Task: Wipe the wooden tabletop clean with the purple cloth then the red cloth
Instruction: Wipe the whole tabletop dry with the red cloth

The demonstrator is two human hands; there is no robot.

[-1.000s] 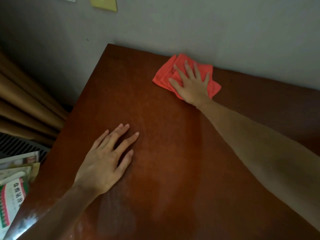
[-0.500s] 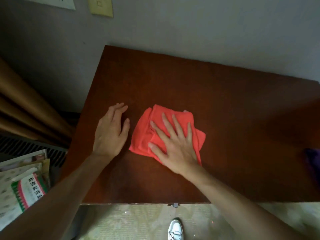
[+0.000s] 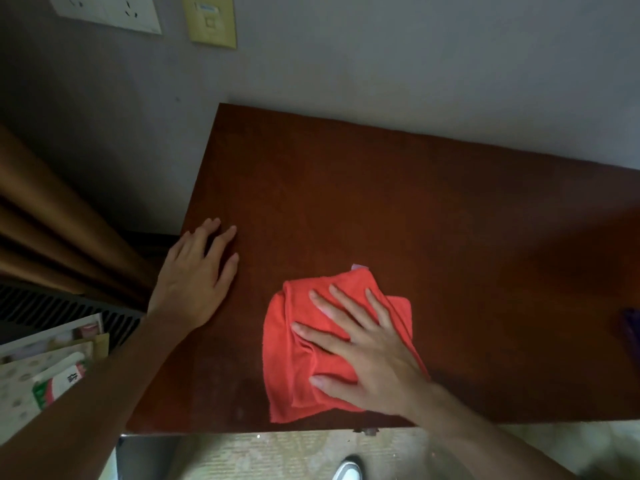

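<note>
Flat right hand (image 3: 370, 355) presses crumpled fuzzy red cloth (image 3: 294, 358) on glossy wooden tabletop (image 3: 381, 202).

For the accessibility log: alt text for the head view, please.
Right hand presses flat on a folded red cloth near the front edge of a wooden tabletop. Left hand rests flat at the table's left edge; a purple cloth shows at the far right.

bare tabletop (image 3: 381, 202) behind both hands, purple cloth (image 3: 631, 329) at right edge
</note>
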